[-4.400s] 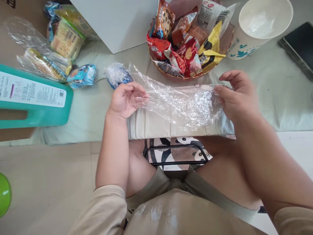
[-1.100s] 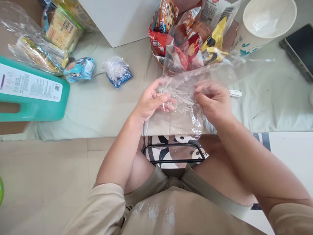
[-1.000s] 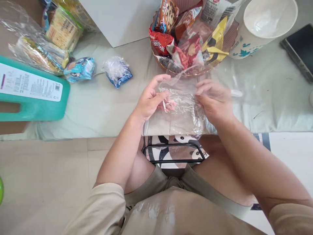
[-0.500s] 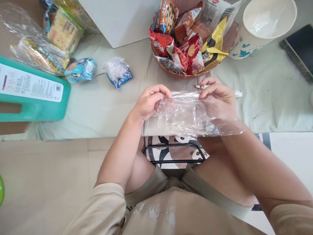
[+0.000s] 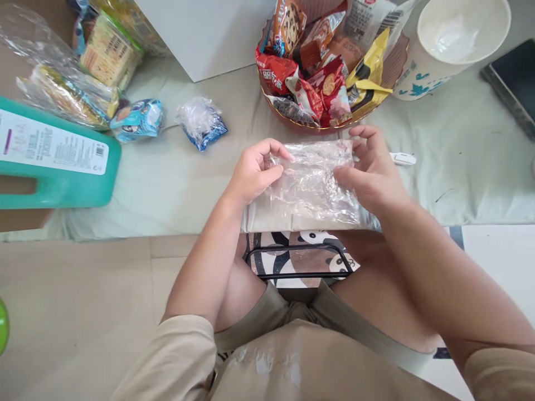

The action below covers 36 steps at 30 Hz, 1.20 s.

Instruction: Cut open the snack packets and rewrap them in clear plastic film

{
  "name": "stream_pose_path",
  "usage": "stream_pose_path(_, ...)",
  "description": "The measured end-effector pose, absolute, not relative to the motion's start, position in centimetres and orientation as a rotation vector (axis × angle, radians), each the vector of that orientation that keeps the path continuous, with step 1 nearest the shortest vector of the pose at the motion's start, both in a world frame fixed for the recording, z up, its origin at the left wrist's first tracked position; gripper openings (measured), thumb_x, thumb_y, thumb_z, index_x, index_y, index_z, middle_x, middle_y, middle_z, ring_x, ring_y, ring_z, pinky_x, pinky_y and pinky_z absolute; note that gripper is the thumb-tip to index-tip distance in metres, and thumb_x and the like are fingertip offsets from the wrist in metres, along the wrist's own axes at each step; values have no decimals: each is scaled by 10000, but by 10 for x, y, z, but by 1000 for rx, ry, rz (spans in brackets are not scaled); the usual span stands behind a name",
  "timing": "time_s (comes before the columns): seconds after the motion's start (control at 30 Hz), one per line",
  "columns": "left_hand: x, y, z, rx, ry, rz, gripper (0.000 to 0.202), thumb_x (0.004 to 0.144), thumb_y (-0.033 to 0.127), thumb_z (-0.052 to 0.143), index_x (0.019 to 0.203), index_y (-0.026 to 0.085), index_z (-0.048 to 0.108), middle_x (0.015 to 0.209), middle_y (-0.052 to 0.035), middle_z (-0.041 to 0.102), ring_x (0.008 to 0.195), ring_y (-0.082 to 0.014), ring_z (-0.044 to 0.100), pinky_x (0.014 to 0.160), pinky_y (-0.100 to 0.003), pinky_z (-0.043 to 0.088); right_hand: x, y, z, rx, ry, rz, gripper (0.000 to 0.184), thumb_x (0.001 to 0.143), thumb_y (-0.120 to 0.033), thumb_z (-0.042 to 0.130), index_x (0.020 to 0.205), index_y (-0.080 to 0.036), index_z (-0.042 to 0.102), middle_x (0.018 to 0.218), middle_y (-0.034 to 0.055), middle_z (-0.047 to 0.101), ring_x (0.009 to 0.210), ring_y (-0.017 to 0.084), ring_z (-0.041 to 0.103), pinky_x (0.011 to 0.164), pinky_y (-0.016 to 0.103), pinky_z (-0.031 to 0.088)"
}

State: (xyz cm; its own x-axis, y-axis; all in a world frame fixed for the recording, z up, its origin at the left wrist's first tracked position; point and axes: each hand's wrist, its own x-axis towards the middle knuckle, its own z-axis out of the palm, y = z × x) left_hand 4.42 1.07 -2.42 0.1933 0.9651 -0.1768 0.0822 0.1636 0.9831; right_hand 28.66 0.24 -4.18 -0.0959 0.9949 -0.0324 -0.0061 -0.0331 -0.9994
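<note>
A crinkled clear plastic bag (image 5: 313, 181) is spread out at the table's front edge, between my two hands. My left hand (image 5: 257, 170) holds its left side, with thumb and index finger bent in over the film. At the right side, my right hand (image 5: 371, 170) has its thumb on the film and its curled fingers by the top corner, a gap showing between them. Just beyond the bag stands a scalloped reddish bowl (image 5: 288, 123) of wrapped snacks. A small white object (image 5: 403, 159) lies right of my right hand, partly hidden by it.
Left on the cloth-covered table (image 5: 167, 184) are a teal jug (image 5: 100, 189), a blue snack packet (image 5: 140, 120), a crumpled blue-and-clear wrapper (image 5: 203, 122) and bagged crackers (image 5: 111, 53). A white box (image 5: 200, 39) stands behind. A paper cup (image 5: 438, 72) and dark phone (image 5: 516, 83) are right.
The bag has been flattened out; its loose right part no longer hangs over my right wrist. My right thumb and fingers have spread wider apart, and my left thumb has come forward onto the film.
</note>
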Motion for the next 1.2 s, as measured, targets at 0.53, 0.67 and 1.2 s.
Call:
stream_pose_path(0.53, 39, 11, -12, 883, 1028, 859, 683, 733, 386, 792, 1358, 271, 542, 1145, -74, 761, 949, -245, 789, 710, -298, 621, 274, -7, -26, -1234, -1297, 1478, 285, 761, -408, 847, 758, -234, 621, 710, 9, 657, 632, 148, 606, 578, 311, 529)
stream_pose_path(0.67, 42, 10, -12, 819, 919, 675, 540, 643, 411, 892, 1084, 180, 682, 1009, -97, 792, 928, -253, 786, 780, -333, 640, 273, -7, -22, -1214, -1326, 1463, 279, 771, -403, 840, 768, -242, 612, 700, 11, 679, 615, 153, 617, 563, 315, 531)
stream_pose_path(1.2, 47, 7, -15, 953, 1010, 667, 342, 698, 263, 837, 990, 178, 679, 695, 36, 646, 568, -74, 605, 533, -184, 485, 272, -7, -19, -1311, -1355, 1349, 222, 904, -413, 720, 879, -270, 552, 457, -101, 437, 356, 81, 347, 343, 234, 232)
